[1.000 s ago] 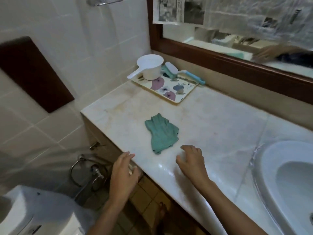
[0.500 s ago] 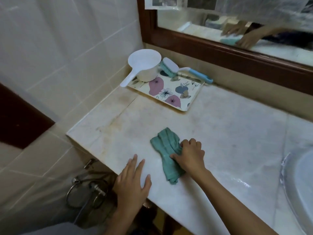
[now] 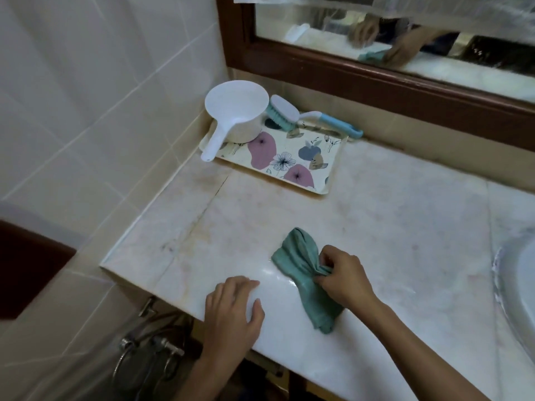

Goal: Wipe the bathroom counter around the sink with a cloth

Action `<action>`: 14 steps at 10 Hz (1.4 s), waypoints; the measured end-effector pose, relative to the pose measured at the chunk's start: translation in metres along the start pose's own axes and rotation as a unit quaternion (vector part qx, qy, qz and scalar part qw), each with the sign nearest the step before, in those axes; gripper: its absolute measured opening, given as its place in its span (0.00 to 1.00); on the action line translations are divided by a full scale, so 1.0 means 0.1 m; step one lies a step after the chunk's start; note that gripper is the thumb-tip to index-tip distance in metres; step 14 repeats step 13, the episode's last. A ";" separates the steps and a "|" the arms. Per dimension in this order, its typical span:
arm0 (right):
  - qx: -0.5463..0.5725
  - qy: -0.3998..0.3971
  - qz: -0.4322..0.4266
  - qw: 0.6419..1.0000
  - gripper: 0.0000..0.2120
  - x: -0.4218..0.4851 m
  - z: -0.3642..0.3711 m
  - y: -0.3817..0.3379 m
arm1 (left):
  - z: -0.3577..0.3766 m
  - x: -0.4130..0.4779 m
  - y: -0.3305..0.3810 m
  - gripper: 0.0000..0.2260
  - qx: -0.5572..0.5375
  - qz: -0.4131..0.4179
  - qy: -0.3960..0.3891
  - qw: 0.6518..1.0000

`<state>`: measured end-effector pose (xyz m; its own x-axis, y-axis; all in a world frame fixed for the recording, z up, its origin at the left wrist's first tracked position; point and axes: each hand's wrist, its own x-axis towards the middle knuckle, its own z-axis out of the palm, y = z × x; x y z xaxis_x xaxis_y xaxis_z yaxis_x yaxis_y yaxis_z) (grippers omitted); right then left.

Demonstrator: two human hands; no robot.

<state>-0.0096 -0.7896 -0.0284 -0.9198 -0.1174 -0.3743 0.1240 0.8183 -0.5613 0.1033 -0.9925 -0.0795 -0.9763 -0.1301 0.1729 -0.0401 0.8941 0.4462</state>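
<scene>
Your right hand has its fingers and thumb curled in, pinching the crumpled teal cloth at its bunched middle. The cloth lies on the pale, stained marble counter close to the front edge, left of the sink. One end fans out toward the wall and the other trails toward you. The part under your fingers is hidden, so you cannot see how much of it is gathered in the grip.

Your left hand rests flat on the counter's front edge just beside the cloth, fingers straight and together, holding nothing.

The white ceramic sink is cut off by the right border; only its curved left rim shows.

At the back left corner sits a rectangular cream tray with pink and blue flower print. A white plastic scoop with a long handle stands on its far left end. Beside the scoop a teal-bristled scrub brush with a white and blue handle leans across the tray's back rim.

The dark wood-framed mirror is partly covered at the top. The reflection of your hands in it is blurred. The metal pipes under the counter are dim and hard to make out.
</scene>
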 end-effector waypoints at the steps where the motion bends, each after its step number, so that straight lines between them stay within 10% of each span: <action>1: 0.057 -0.025 -0.008 0.998 0.15 0.15 -0.29 -0.17 | -0.07 0.41 -0.14 0.18 -0.025 -0.015 0.011 1.000; 4: -0.036 0.061 -0.139 0.988 0.14 1.48 -1.02 -0.98 | 0.14 1.22 -0.44 0.25 0.025 -0.044 -0.048 0.998; 6: -0.092 -0.037 -0.097 0.990 0.12 2.18 -0.88 -1.05 | 0.16 1.23 -0.46 0.23 0.042 -0.038 -0.038 0.998; 7: -0.201 0.047 -0.072 0.976 0.12 2.30 -0.72 -0.93 | 0.17 1.24 -0.46 0.23 0.052 -0.039 -0.040 0.997; 9: -0.224 0.212 -0.023 0.951 0.19 2.06 -0.37 -0.77 | 0.16 1.25 -0.43 0.22 0.067 -0.034 -0.039 0.996; 11: -0.251 0.096 -0.019 0.963 0.20 1.68 -0.20 -0.58 | 0.10 1.25 -0.39 0.23 0.095 -0.030 -0.056 0.993; 14: -0.128 0.192 -0.030 0.973 0.19 0.97 -0.13 -0.38 | -0.01 1.36 -0.24 0.23 0.125 -0.065 -0.114 0.983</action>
